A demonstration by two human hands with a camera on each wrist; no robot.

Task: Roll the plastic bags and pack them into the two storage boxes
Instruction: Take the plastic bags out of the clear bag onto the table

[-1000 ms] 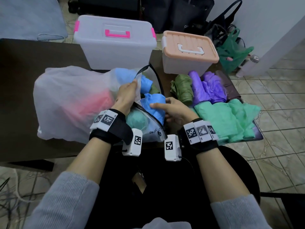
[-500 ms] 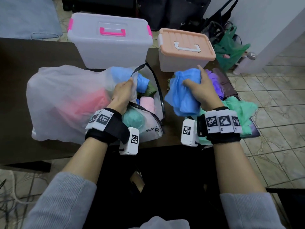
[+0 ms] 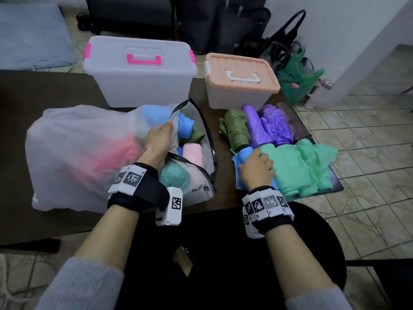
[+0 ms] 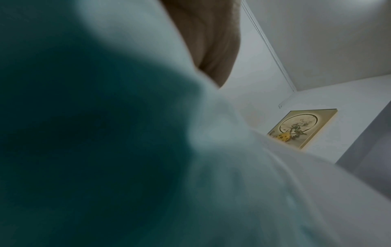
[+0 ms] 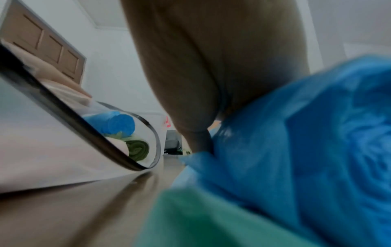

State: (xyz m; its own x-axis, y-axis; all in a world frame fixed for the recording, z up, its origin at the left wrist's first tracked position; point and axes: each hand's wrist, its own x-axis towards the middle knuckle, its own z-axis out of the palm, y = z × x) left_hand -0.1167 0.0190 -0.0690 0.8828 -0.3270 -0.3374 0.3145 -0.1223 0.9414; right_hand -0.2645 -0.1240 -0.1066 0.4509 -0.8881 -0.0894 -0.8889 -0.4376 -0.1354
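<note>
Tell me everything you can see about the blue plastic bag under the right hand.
The crumpled blue plastic bag is thin, glossy film, creased and bunched, not rolled neatly. It lies on the dark brown table, near its front edge, partly overlapping the mint green plastic bags to its right and just in front of the olive green roll. The right hand grips it from above, covering its middle; blue shows beyond the fingers and toward the wrist.

Upper right I see black bags (image 3: 225,25) and a green bag (image 3: 299,81) on the tiled floor (image 3: 368,153); a framed picture (image 4: 304,128) hangs right of centre.
</note>
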